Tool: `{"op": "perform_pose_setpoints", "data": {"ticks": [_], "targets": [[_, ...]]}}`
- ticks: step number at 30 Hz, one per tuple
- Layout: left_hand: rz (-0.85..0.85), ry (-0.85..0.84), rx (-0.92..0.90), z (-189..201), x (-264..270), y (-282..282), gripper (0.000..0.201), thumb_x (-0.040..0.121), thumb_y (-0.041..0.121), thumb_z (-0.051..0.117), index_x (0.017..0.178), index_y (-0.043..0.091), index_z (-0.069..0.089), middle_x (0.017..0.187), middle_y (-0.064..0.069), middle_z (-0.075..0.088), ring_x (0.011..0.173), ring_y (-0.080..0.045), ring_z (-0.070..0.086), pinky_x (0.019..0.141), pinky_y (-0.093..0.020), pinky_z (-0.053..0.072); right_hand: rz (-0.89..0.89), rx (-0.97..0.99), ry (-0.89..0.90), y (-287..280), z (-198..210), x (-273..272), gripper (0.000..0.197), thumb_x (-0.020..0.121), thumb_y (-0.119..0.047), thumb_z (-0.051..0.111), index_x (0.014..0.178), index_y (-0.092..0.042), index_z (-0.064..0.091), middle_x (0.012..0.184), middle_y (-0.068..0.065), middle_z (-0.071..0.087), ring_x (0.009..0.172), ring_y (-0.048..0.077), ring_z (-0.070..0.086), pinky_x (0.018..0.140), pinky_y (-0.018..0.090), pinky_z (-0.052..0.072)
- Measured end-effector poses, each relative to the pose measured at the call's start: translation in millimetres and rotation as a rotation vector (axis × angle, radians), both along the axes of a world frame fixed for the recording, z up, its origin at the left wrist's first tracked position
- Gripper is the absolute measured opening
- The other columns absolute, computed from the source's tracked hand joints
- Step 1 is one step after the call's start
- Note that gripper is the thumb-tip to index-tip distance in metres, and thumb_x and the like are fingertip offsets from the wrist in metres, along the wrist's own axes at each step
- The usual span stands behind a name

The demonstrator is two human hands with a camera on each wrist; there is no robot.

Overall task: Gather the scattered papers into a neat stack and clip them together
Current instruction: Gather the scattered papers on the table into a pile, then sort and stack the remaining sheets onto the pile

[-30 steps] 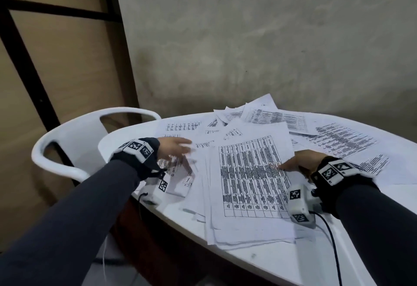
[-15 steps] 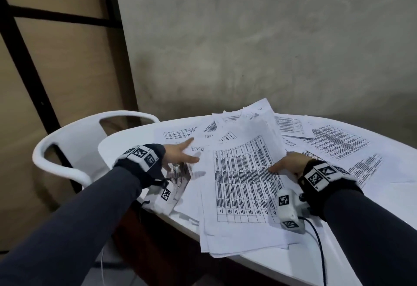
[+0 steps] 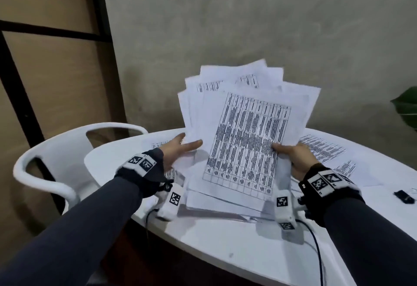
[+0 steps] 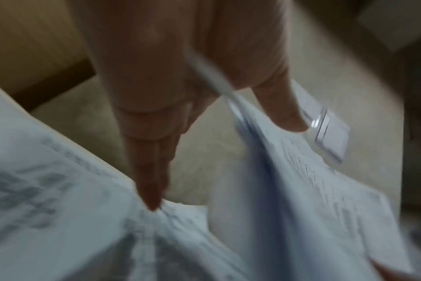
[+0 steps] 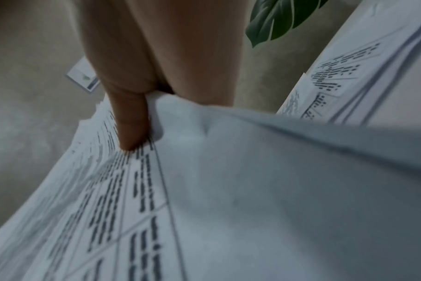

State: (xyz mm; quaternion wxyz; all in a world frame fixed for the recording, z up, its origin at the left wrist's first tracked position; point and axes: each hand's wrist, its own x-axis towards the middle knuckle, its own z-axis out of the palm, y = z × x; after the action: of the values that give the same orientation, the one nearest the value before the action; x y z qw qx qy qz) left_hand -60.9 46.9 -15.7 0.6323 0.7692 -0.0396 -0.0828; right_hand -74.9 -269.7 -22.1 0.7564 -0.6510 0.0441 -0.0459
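A loose bundle of printed papers stands raised on its lower edge above the white table, its sheets fanned and uneven at the top. My left hand pinches the bundle's left edge, thumb in front and fingers behind. On the opposite edge my right hand grips it, thumb pressed on the printed table. More sheets lie flat beneath the bundle. Loose sheets remain at the right and far left. A small black clip lies at the table's right.
A white plastic chair stands close at the table's left. A grey wall runs right behind the table. A green leaf shows at the far right. A black cable trails over the table's front edge.
The papers lay flat under both hands before. Now both hands have gathered them and lifted the bundle upright off the table.
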Motion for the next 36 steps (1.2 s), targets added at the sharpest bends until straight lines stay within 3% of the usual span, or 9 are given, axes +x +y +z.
{"op": "perform_pose_setpoints", "data": {"ticks": [5,11,14,17,20,24,26,30,36], "targets": [[0.024,-0.253,-0.126,36.8,-12.2,-32.6,0.046,0.076,-0.002,0.069,0.118,0.006,0.052,0.096,-0.001,0.067,0.089,-0.019,0.064,0.097,-0.042,0.049,0.015,0.036,-0.177,10.5,30.9,-2.8,0.035,0.061,-0.018,0.081,0.081,-0.007,0.054,0.068,0.004,0.061,0.066,0.016,0.057,0.063,0.024,0.053],[0.092,-0.393,-0.061,50.5,3.5,-18.6,0.051,0.050,0.027,0.089,0.079,0.012,0.050,0.071,-0.004,0.058,0.068,-0.016,0.053,0.062,-0.028,0.046,-0.047,-0.006,-0.322,6.1,48.9,-5.0,0.073,0.039,-0.035,0.089,0.092,0.001,0.053,0.079,0.004,0.061,0.070,0.015,0.060,0.058,0.021,0.052],[0.076,-0.388,-0.169,52.5,5.3,-17.6,0.022,0.068,0.000,0.077,0.081,0.008,0.061,0.062,0.007,0.072,0.063,-0.014,0.065,0.054,-0.019,0.049,0.011,-0.056,-0.350,8.3,52.9,-14.0,0.047,0.046,-0.020,0.087,0.083,-0.005,0.062,0.076,0.003,0.070,0.067,0.012,0.068,0.066,0.025,0.053],[0.088,-0.415,-0.226,63.1,-0.5,-29.1,0.042,0.072,-0.008,0.071,0.113,0.001,0.062,0.067,0.012,0.074,0.072,-0.009,0.070,0.054,-0.013,0.052,0.033,-0.166,-0.371,11.5,56.0,-10.6,0.053,0.055,-0.017,0.085,0.102,-0.008,0.062,0.089,0.004,0.072,0.077,0.010,0.071,0.069,0.024,0.056],[0.084,-0.445,-0.286,75.1,1.6,-41.5,0.084,0.056,0.025,0.086,0.129,0.003,0.052,0.102,-0.001,0.071,0.089,-0.003,0.070,0.078,-0.020,0.057,0.001,-0.223,-0.336,23.7,64.9,-3.6,0.067,0.052,-0.040,0.088,0.105,-0.010,0.061,0.105,0.010,0.071,0.096,0.021,0.068,0.087,0.032,0.055],[0.190,-0.433,-0.323,74.2,14.5,-42.8,0.129,0.028,0.050,0.091,0.136,0.002,0.039,0.131,-0.016,0.058,0.121,-0.029,0.056,0.108,-0.048,0.039,-0.065,-0.057,-0.361,30.5,81.6,-3.7,0.013,0.082,-0.008,0.068,0.081,-0.013,0.056,0.070,-0.006,0.070,0.072,0.011,0.062,0.067,0.019,0.056],[0.178,-0.338,-0.192,70.9,9.5,-48.1,0.111,0.042,0.039,0.089,0.134,0.000,0.040,0.132,-0.018,0.056,0.123,-0.030,0.053,0.111,-0.048,0.035,-0.083,-0.018,-0.367,29.6,85.4,-3.8,0.019,0.080,-0.020,0.072,0.079,-0.015,0.053,0.078,-0.004,0.065,0.073,0.007,0.060,0.076,0.022,0.052],[0.213,-0.223,-0.029,54.2,28.2,-42.8,0.024,0.073,0.000,0.073,0.094,0.001,0.062,0.103,-0.021,0.065,0.102,-0.032,0.062,0.098,-0.045,0.048,0.011,-0.176,-0.223,13.4,75.8,20.1,0.087,0.033,-0.077,0.075,0.099,-0.023,0.059,0.104,-0.001,0.067,0.092,0.016,0.064,0.080,0.035,0.052],[0.360,0.059,0.208,8.8,76.7,10.4,0.056,0.067,0.013,0.083,0.111,-0.012,0.061,0.107,-0.016,0.065,0.099,-0.029,0.061,0.088,-0.031,0.046,-0.006,-1.048,0.257,-44.7,33.3,55.1,0.068,0.088,-0.036,0.062,0.145,-0.010,0.035,0.148,0.011,0.040,0.128,0.027,0.045,0.099,0.032,0.040]]}}
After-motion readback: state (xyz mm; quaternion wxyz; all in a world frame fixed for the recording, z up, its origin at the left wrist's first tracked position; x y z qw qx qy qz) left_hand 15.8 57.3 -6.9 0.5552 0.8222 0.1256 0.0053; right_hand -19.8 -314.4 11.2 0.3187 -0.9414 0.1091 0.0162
